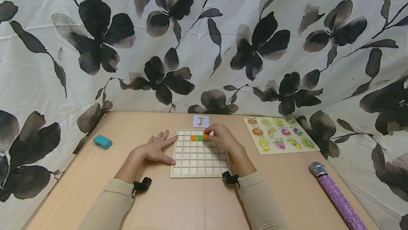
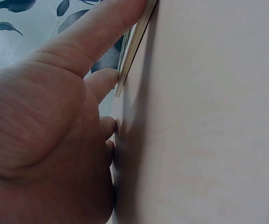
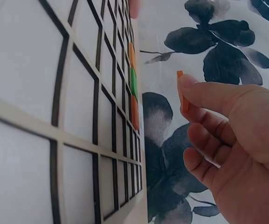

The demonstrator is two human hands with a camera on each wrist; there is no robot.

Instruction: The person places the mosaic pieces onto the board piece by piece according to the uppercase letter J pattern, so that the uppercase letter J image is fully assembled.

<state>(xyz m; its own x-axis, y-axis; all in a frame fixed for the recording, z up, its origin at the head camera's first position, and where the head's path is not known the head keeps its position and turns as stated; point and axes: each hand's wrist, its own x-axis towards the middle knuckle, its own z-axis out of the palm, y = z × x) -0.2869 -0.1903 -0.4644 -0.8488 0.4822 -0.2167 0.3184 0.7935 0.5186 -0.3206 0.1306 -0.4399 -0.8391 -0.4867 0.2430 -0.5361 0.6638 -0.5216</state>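
Note:
A white grid board [image 1: 200, 177] lies on the table with a pale frame around its squares. In its upper row sit an orange tile [image 1: 193, 138], a green tile [image 1: 200, 137] and a second orange tile [image 3: 134, 113]. My right hand [image 1: 220, 137] is over the top of the board, pinching another orange tile [image 3: 185, 103] between thumb and forefinger. At the board's left side my left hand [image 1: 157, 148] rests on the table with fingers spread, its thumb and forefinger at the board's edge. Small orange and green pieces [image 1: 231, 158] show beside the right edge, partly behind my right wrist.
Behind the board lies a small card with a coloured grid pattern [image 1: 200, 121]. A sheet of cartoon fruit pictures [image 1: 282, 135] lies at the back right, and a glittery purple microphone [image 1: 338, 196] along the right side. A blue block [image 1: 102, 141] sits far left. Floral cloth [image 1: 204, 46] hangs behind.

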